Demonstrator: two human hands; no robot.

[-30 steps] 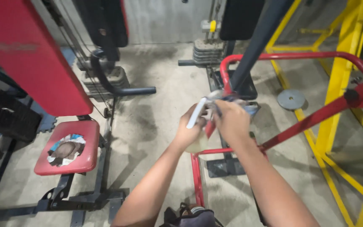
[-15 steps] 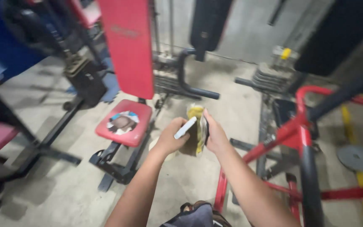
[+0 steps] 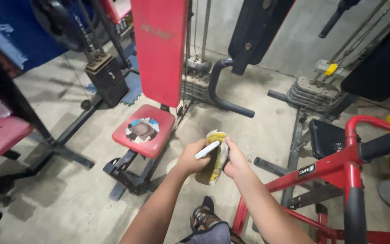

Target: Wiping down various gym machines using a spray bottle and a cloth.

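Yellow crumpled cloth (image 3: 216, 156) stays pinched in my right hand (image 3: 235, 161); left hand (image 3: 190, 160), nine o'clock, grips the white flat stick (image 3: 206, 150); view swung left.

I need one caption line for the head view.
Both hands, left hand and right hand, hold a yellow cloth above a gym floor.

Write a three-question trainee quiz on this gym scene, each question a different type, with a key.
1. True or false: the left hand holds a white stick-shaped object.
2. Multiple choice: the red seat with torn padding lies to which side of the hands? A) left B) right C) behind
3. Fill in: both hands grip a crumpled yellow and white ____.

Key:
1. True.
2. A.
3. Cloth; the right hand pinches its right edge.
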